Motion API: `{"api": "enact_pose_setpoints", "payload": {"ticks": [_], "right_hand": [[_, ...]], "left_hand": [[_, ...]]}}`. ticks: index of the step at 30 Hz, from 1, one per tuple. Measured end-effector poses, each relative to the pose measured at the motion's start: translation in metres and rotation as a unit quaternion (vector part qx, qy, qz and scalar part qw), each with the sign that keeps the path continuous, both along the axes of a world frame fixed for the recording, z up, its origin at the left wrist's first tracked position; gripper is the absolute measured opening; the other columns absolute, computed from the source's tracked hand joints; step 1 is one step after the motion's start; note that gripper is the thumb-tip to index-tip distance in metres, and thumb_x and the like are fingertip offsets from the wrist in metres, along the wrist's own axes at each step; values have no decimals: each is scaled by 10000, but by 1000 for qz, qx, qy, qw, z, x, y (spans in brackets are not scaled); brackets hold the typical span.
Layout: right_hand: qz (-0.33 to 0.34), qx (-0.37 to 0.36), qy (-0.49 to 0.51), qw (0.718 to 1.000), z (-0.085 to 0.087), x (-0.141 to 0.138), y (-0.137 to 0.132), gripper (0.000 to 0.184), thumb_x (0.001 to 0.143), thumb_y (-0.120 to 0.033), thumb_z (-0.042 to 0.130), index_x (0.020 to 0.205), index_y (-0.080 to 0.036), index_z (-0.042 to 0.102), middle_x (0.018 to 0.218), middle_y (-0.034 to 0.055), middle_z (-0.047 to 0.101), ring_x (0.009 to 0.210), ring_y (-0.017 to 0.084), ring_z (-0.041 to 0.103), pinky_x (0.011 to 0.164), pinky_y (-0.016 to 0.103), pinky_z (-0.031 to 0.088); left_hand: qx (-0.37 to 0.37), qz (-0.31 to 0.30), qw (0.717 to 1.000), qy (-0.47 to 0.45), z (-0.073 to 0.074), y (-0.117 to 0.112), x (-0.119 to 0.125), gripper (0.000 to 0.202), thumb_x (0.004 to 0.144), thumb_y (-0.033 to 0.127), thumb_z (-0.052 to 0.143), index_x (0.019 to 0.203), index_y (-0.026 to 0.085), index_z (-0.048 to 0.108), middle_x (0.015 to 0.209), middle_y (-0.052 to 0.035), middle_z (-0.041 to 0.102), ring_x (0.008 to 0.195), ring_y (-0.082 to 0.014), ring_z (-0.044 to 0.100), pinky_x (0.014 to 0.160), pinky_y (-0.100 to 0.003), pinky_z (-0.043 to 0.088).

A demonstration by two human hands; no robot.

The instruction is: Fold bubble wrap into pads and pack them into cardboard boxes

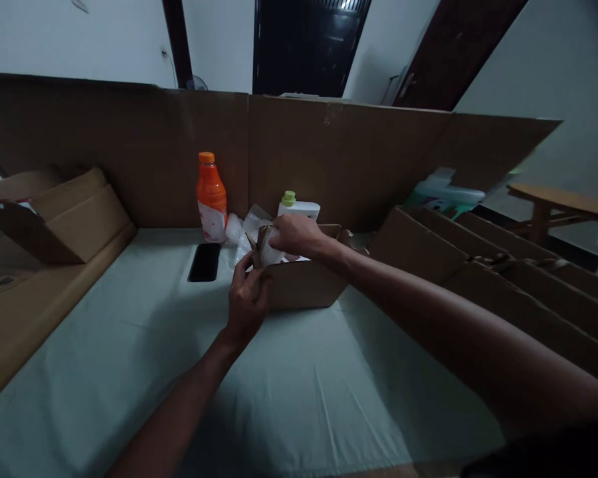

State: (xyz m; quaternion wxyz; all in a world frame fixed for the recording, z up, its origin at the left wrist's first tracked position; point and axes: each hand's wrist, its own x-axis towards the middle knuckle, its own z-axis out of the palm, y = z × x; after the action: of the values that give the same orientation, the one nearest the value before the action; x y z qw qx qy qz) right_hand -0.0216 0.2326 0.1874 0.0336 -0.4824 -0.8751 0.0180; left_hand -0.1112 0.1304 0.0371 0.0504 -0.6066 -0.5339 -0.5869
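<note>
A small open cardboard box stands in front of me on a pale green cloth. My left hand grips the flap at the box's left end, fingers closed on it. At the box's opening, my right hand is closed on a piece of bubble wrap by the left inner wall. Something pale lies inside the box under that hand, mostly hidden. Behind the box is a white bottle with a green cap, partly covered by my right hand. More clear wrap lies beside the box's left end.
An orange bottle and a black phone are left of the box. Cardboard boxes stand at the left and in a divided row at the right, with green-tinted containers behind. A cardboard wall closes the back.
</note>
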Motion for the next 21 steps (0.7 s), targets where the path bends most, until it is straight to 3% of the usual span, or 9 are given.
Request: {"api": "enact_pose_setpoints", "payload": {"ticks": [3,6,9,13,15,18,21], "right_hand": [[24,-17,-12,999,-5,-15,-5,259,847,-284,663,1014,-95,723,1041,200,729,1009,318,684,794,351,513],[53,-64,-27,996,-9,-14,-3,262,875,-355,645,966,-127,737,947,132,750,871,233,709,700,264,505],[67,-90,-38,993,-8,-7,-2,212,894,-295,595,950,-162,750,870,70,753,772,178,701,635,222,473],[60,-73,-44,994,-4,-3,-8,233,854,-286,638,1017,-168,756,1005,106,752,910,238,700,703,261,477],[55,-72,-48,995,-3,-4,-12,255,854,-309,648,1033,-162,755,1031,124,749,921,246,700,725,273,482],[58,-77,-54,994,-4,-6,-13,271,855,-333,652,1034,-158,757,1025,129,753,899,242,705,723,275,486],[72,-81,-57,993,-9,-7,-8,281,855,-329,643,1033,-147,761,1010,134,756,884,242,709,706,268,485]], "left_hand": [[4,4,1000,4,-1,-1,1,134,941,201,521,1004,187,638,1304,-128,562,1231,-226,578,1043,-413,501],[3,1,1000,0,-4,-1,3,126,937,177,508,998,187,618,1269,-131,580,1218,-223,588,1026,-410,509],[-5,3,1000,-3,-8,0,4,147,937,174,495,1033,175,607,1271,-149,576,1216,-233,589,1010,-409,515],[1,6,1000,-3,-12,1,6,189,941,161,473,1080,180,599,1288,-150,571,1252,-238,569,1029,-416,502],[21,-5,1000,-15,-15,1,8,294,939,153,463,1217,170,555,1345,-171,543,1303,-249,533,1043,-429,495],[26,-19,998,-58,-22,3,12,601,916,168,489,1489,151,308,1503,-227,407,1329,-278,512,1033,-451,504],[-8,-24,995,-101,-29,5,15,759,872,138,512,1556,174,183,1539,-224,384,1279,-277,560,1039,-454,501]]}}
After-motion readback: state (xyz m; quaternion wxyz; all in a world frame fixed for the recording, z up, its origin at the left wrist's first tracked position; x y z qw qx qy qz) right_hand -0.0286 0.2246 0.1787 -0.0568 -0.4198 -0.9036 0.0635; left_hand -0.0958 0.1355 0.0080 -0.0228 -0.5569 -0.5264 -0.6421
